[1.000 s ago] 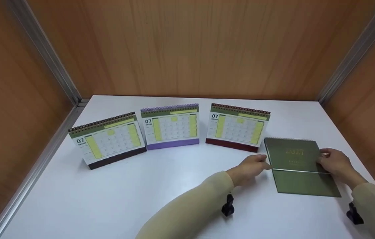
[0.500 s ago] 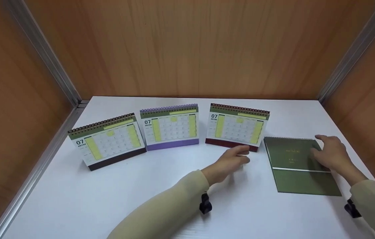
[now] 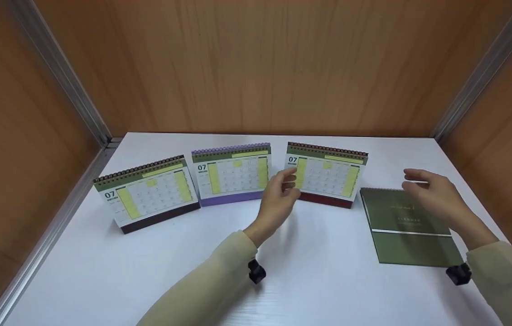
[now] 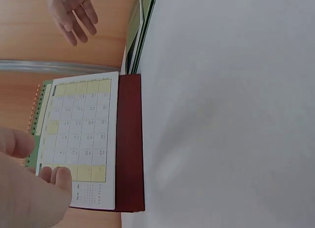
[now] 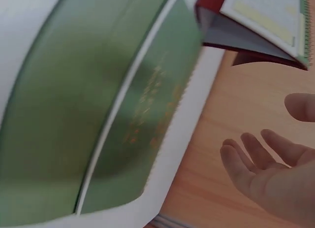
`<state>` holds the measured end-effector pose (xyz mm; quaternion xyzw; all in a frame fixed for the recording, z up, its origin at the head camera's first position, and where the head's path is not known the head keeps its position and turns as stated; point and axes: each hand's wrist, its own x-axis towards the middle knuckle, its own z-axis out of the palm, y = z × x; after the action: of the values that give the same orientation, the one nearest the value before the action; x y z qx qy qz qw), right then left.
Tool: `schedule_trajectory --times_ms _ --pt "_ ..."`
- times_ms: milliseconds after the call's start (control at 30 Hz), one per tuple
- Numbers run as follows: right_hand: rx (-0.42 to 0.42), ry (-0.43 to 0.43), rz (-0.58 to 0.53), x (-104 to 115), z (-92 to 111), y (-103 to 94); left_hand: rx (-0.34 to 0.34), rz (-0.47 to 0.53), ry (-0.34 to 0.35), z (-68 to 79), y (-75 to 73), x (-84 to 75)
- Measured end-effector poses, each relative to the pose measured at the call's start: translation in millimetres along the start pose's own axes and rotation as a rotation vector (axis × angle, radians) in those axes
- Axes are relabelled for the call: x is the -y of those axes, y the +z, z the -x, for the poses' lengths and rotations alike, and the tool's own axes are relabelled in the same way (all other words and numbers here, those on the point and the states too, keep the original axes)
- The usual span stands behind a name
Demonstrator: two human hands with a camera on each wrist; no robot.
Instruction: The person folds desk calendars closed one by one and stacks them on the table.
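Loosely bent and holding nothing, my left hand (image 3: 276, 199) hovers in front of the desk calendar with a dark red base (image 3: 326, 174). In the left wrist view that calendar (image 4: 81, 124) stands propped up beyond the fingers. My right hand (image 3: 437, 194) hangs above the upper part of a green desk calendar (image 3: 414, 249), which lies flat with a white band across its cover. The right wrist view shows this hand (image 5: 270, 169) apart from the green cover (image 5: 64, 114), fingers spread and nothing in them.
A desk calendar with a purple base (image 3: 233, 174) and one with a dark brown base (image 3: 147, 194) stand to the left on the white table (image 3: 102, 280). Wood-grain panels (image 3: 256, 68) enclose the back and sides.
My left hand has left the green calendar's left edge and moved left. My right hand has let go of its right edge, rising and shifting left. The calendars have stayed put.
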<state>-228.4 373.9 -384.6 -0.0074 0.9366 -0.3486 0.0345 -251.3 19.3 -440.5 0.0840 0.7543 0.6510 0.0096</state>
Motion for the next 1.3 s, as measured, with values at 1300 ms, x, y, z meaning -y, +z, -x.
schedule_trajectory --times_ms 1300 --pt "0.029 0.138 -0.659 33.1 -47.4 50.2 -0.222 -0.14 0.118 -25.7 4.3 38.0"
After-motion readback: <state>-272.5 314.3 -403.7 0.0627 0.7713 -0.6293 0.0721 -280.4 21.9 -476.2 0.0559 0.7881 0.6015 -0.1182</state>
